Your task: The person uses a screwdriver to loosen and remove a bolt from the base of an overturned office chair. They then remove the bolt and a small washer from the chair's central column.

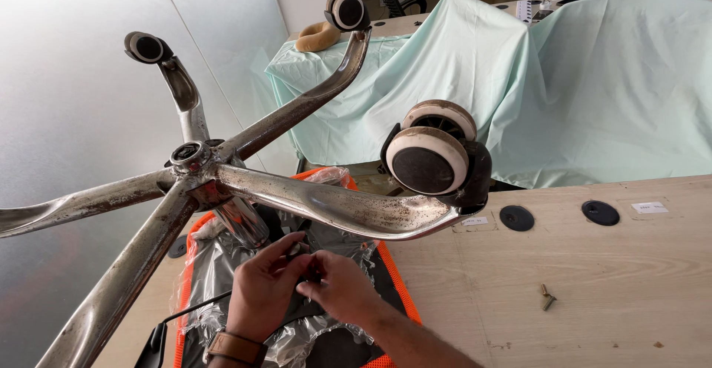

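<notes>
Both hands [300,283] pinch something small, unclear, under the rusty chair base [200,168]; bolts [547,297] lie well apart.

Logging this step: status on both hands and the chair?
Left hand, right hand pinching something small, hidden. Upturned rusty chrome five-star chair base just above. Loose bolts on wooden table.
</notes>
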